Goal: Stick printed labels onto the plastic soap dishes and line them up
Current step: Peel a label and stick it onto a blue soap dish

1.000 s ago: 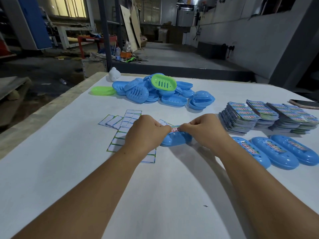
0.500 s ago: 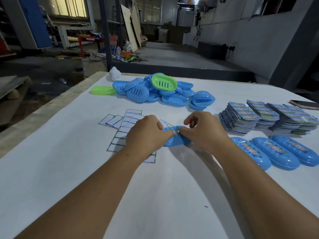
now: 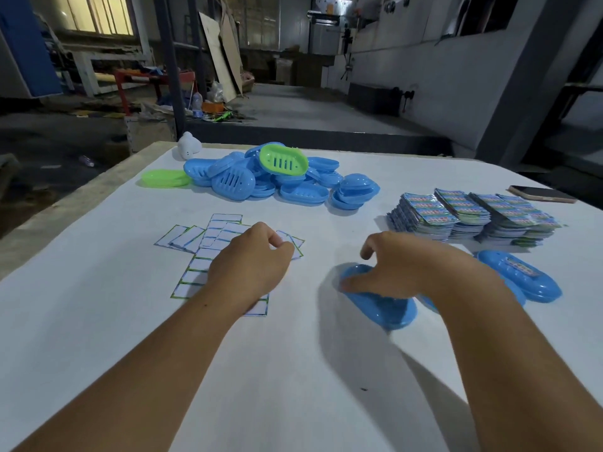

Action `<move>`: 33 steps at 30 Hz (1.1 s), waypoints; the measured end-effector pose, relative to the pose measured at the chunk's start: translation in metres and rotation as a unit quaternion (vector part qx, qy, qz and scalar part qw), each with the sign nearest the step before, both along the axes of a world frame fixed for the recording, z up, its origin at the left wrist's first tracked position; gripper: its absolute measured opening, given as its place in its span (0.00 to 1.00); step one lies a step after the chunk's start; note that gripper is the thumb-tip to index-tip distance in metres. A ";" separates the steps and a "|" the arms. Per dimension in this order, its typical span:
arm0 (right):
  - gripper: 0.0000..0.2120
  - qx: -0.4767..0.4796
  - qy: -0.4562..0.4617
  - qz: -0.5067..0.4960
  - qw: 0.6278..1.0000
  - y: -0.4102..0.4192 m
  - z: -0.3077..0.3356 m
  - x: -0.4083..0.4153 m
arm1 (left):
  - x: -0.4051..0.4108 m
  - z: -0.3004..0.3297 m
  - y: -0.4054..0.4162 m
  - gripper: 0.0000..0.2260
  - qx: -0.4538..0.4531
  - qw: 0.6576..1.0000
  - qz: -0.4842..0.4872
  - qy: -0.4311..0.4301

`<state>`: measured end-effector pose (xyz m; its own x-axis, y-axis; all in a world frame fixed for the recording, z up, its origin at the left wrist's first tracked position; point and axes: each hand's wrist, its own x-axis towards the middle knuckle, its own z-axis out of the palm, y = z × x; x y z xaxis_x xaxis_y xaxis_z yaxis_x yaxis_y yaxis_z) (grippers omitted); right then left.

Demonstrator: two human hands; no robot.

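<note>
On the white-covered table [image 3: 293,370], toward its right side, the right hand [image 3: 414,269] rests over a blue oval plastic soap dish [image 3: 385,308], fingers spread and curled down across its top, thumb at its left end; it appears to be gripping the dish, though the palm hides the dish's upper face and whether a label sits there cannot be told. Just right of it, a row of labelled blue soap dishes [image 3: 522,278] lies side by side, partly hidden behind the right forearm; a printed strip shows on the top of the far-right one. My reading is that the held dish is being brought to the left end of that row.

Left of centre, the left hand [image 3: 251,269] is loosely curled, fingertips pinched together over the white backing sheets with green-edged blank rectangles [image 3: 202,256] spread flat on the table; whether anything is between the fingertips is not clear.

Much is left, by the look of it. At the far side a heap of unlabelled blue plastic soap dishes [image 3: 261,181] waits, with a green slotted soap dish [image 3: 283,159] on top and another green dish [image 3: 166,178] at its left. Thick stacks of colourful printed labels [image 3: 470,216] stand at the far right, a dark phone [image 3: 541,194] beyond them. Only a few dishes look finished against that pile.
</note>
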<state>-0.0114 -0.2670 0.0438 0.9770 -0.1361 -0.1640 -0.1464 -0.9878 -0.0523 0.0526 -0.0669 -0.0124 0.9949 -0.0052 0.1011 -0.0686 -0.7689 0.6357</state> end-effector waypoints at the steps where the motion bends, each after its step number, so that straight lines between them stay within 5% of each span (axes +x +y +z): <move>1: 0.32 0.003 0.009 -0.019 1.000 -0.005 0.003 -0.002 | 0.001 -0.001 0.000 0.06 0.007 1.000 0.001 -0.002; 10: 0.18 0.010 -0.006 -0.067 0.998 -0.033 0.004 -0.001 | 0.002 -0.003 0.001 0.05 0.013 1.000 0.004 -0.003; 20: 0.22 0.079 -0.036 -0.038 0.996 -0.030 -0.004 0.009 | -0.003 0.003 0.005 0.05 -0.003 1.000 0.006 -0.028; 26: 0.19 0.090 -0.031 0.002 0.995 -0.017 -0.010 0.010 | 0.023 0.014 -0.010 0.05 0.079 0.989 -0.007 -0.122; 33: 0.20 0.088 -0.029 0.019 0.995 -0.015 -0.015 0.013 | 0.097 0.009 -0.051 0.20 0.223 0.964 -0.070 -0.125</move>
<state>0.0018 -0.2822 0.0293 0.9895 -0.0731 -0.1250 -0.1009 -0.9672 -0.2333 0.1494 -0.1179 -0.0033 0.9260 -0.2370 0.2939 -0.3005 -0.9339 0.1936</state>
